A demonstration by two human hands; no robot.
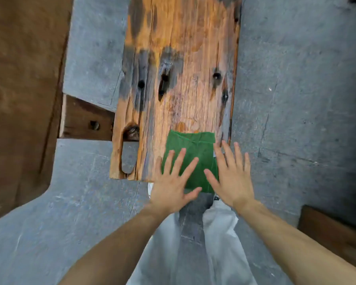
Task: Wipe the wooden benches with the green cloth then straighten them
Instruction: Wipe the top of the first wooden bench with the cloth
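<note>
Both hands lay flat with fingers straight and spread, gripping nothing: the left hand (174, 182) pressed on the near left part of the green cloth (193, 153), and the right hand (231, 177) overlapped the cloth's right edge, though whether its fingers pressed the cloth, the wood beside it, or hovered just above could not be told. One cloth showed, spread flat at the near end of the bench (183, 68), toward the plank's right side, with its near edge hanging just over the end of the wood. The plank ran away from the person, weathered, orange with grey patches, cracked and pierced by several dark holes. By the look of it the wiping step was in hand and hardly advanced, since the cloth sat at the very end with the whole length ahead; the next move would likely call for steady downward pressure while pushing the cloth forward along the grain, minding the cracks that could snag it. Only one bench was plainly in view, standing on a grey stone floor (296, 79), with brown wooden surfaces at the left (19, 79) and lower right (333, 233) of uncertain kind, and pale trousers (220, 243) below
</note>
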